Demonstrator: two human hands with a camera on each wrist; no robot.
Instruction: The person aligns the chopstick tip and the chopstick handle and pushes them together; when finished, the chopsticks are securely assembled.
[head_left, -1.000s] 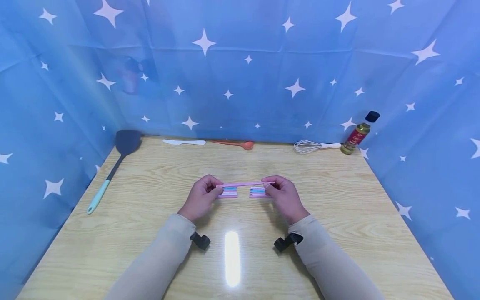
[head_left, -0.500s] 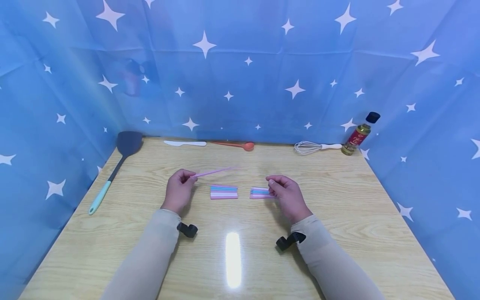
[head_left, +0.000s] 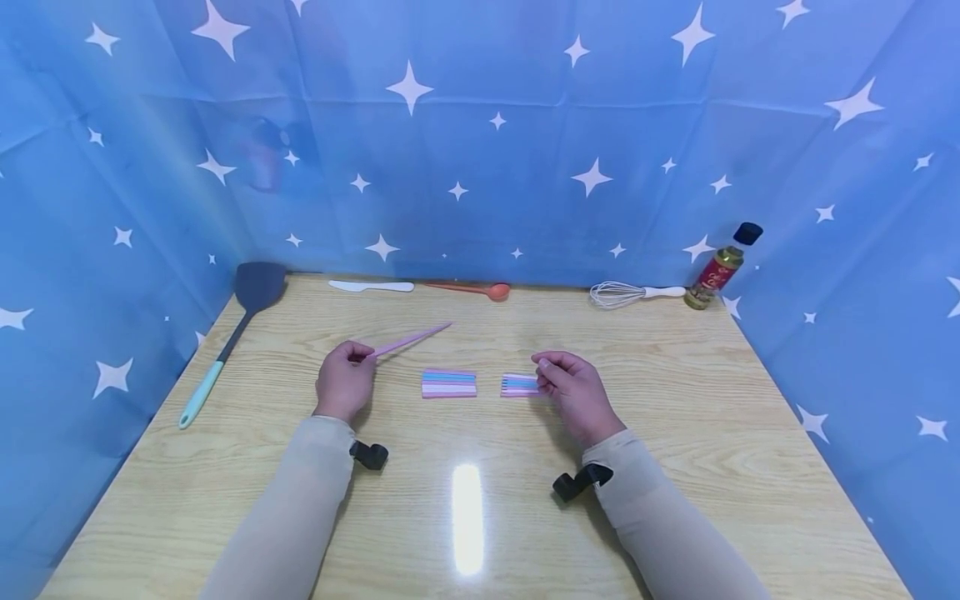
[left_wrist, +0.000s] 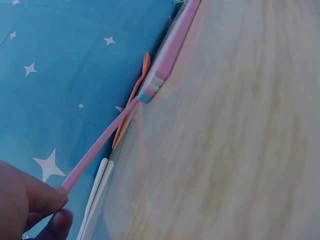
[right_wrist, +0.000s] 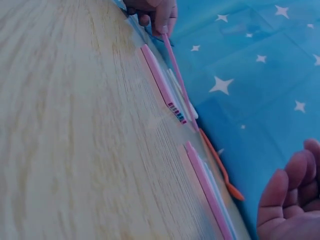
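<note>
Item: pink strip (head_left: 408, 340), thin, prob. light & bendy; best pinched at one end. L hand (head_left: 344, 379) pinches near end; strip held above table (head_left: 675, 400), long axis running up-right, free tip toward back. R hand (head_left: 573, 392), fingers curled, at right stack (head_left: 517, 384), grip not clear. Left stack (head_left: 448, 383) lies flat betw. hands

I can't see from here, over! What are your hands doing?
Left hand pinching pink strip, lifted. Right hand curled at right strip stack. Nothing in the way.
</note>
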